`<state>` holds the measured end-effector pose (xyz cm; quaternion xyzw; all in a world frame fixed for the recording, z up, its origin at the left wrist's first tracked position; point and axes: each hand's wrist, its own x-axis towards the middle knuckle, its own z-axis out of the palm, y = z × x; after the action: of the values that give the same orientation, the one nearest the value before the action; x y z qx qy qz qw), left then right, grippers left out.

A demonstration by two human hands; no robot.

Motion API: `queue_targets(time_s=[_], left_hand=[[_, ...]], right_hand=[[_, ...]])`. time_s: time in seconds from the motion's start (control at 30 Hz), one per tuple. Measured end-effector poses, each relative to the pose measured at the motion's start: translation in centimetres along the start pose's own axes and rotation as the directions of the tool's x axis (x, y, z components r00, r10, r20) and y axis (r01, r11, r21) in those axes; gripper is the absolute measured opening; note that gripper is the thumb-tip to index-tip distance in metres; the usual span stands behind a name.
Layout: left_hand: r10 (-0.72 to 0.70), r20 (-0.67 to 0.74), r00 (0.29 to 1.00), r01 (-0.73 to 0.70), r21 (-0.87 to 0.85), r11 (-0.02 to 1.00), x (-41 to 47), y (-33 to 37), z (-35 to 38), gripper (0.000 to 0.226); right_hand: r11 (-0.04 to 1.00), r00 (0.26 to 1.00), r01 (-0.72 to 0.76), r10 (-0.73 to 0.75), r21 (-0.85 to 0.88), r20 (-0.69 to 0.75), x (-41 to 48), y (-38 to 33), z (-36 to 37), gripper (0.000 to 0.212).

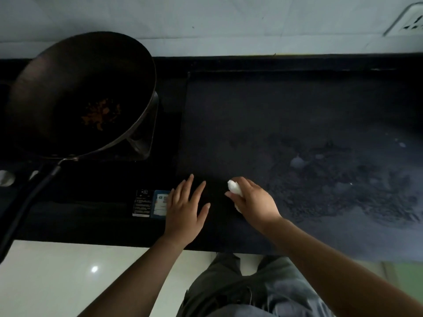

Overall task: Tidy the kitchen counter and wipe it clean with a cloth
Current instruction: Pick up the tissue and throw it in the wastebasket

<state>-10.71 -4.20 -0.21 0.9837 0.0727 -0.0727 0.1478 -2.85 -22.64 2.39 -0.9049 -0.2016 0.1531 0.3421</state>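
The dark kitchen counter [286,115] fills the middle of the view. My right hand [254,200] grips a bunched white cloth [234,187] and holds it against the counter near the front edge. To its left, my left hand [186,207] lies flat on the counter with fingers straight and spread, holding nothing. Wet smears and dark crumbs [343,179] cover the counter to the right of the cloth.
A black wok [75,94] with orange food scraps stands on the stove at the left, its long handle [25,207] reaching toward me. Stickers [151,203] mark the stove's front edge. A white tiled wall [206,21] runs behind the counter, with pale floor [68,277] below.
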Motion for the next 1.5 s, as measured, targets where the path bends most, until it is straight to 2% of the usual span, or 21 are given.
queue_targets(time_s=[0.13, 0.27, 0.33, 0.43, 0.57, 0.67, 0.77, 0.9, 0.97, 1.07, 1.13, 1.27, 1.37, 1.5], left_hand=[[0.035, 0.070, 0.997, -0.033, -0.039, 0.999, 0.1, -0.4, -1.0, 0.056], [0.124, 0.054, 0.991, -0.119, -0.087, 0.989, -1.0, 0.9, -2.7, 0.051], [0.200, 0.052, 0.978, -0.189, -0.163, 0.968, -2.1, 2.6, -3.1, 0.047], [0.293, 0.112, 0.949, -0.247, -0.313, 0.917, -4.5, 5.9, -3.0, 0.043], [0.435, 0.250, 0.865, -0.320, -0.392, 0.863, -7.6, 11.0, -1.8, 0.043], [0.567, 0.317, 0.760, -0.445, -0.382, 0.810, -8.9, 16.1, -0.9, 0.046], [0.692, 0.366, 0.622, -0.604, -0.339, 0.721, -10.8, 22.7, 0.6, 0.042], [0.815, 0.396, 0.422, -0.739, -0.371, 0.562, -16.5, 32.0, 3.6, 0.030], [0.843, 0.422, 0.334, -0.720, -0.463, 0.517, -20.7, 36.4, 5.6, 0.021], [0.827, 0.501, 0.257, -0.506, -0.659, 0.556, -28.0, 42.4, 8.7, 0.013], [0.815, 0.550, 0.183, -0.423, -0.704, 0.570, -32.3, 45.4, 10.3, 0.010], [0.799, 0.597, -0.076, -0.545, -0.696, 0.468, -39.7, 50.1, 12.2, 0.012], [0.761, 0.609, -0.224, -0.653, -0.674, 0.346, -43.8, 52.8, 13.5, 0.013], [0.699, 0.639, -0.321, -0.684, -0.667, 0.296, -47.8, 55.9, 15.3, 0.012]], right_hand=[[0.995, 0.995, -0.100, 0.100, 0.017, -0.015, -2.2, -0.2, -1.3, 0.033], [0.974, 0.978, -0.193, 0.201, 0.117, -0.057, -6.3, -0.3, -2.4, 0.030], [0.957, 0.964, -0.241, 0.256, 0.160, -0.077, -8.6, 0.0, -2.7, 0.022], [0.951, 0.949, -0.282, 0.296, 0.128, -0.110, -12.6, 1.0, -3.6, 0.010], [0.928, 0.904, -0.352, 0.370, 0.119, -0.216, -19.8, 3.1, -5.7, 0.011], [0.879, 0.815, -0.445, 0.476, 0.169, -0.331, -26.7, 4.9, -7.4, 0.022], [0.827, 0.693, -0.505, 0.560, 0.248, -0.454, -34.8, 6.2, -8.5, 0.025], [0.688, 0.459, -0.627, 0.705, 0.365, -0.540, -47.1, 7.6, -8.3, 0.028], [0.610, 0.333, -0.657, 0.762, 0.443, -0.556, -53.4, 7.9, -7.3, 0.031], [0.476, 0.098, -0.632, 0.832, 0.612, -0.546, -62.2, 7.6, -5.0, 0.031], [0.388, -0.059, -0.590, 0.854, 0.708, -0.517, -66.8, 6.6, -3.3, 0.031], [0.245, -0.364, -0.464, 0.824, 0.852, -0.435, -74.1, 3.8, 0.5, 0.028], [0.173, -0.498, -0.347, 0.799, 0.922, -0.337, -77.2, 2.9, 2.5, 0.026], [0.135, -0.603, -0.221, 0.759, 0.966, -0.244, -80.3, 3.5, 3.3, 0.027]])
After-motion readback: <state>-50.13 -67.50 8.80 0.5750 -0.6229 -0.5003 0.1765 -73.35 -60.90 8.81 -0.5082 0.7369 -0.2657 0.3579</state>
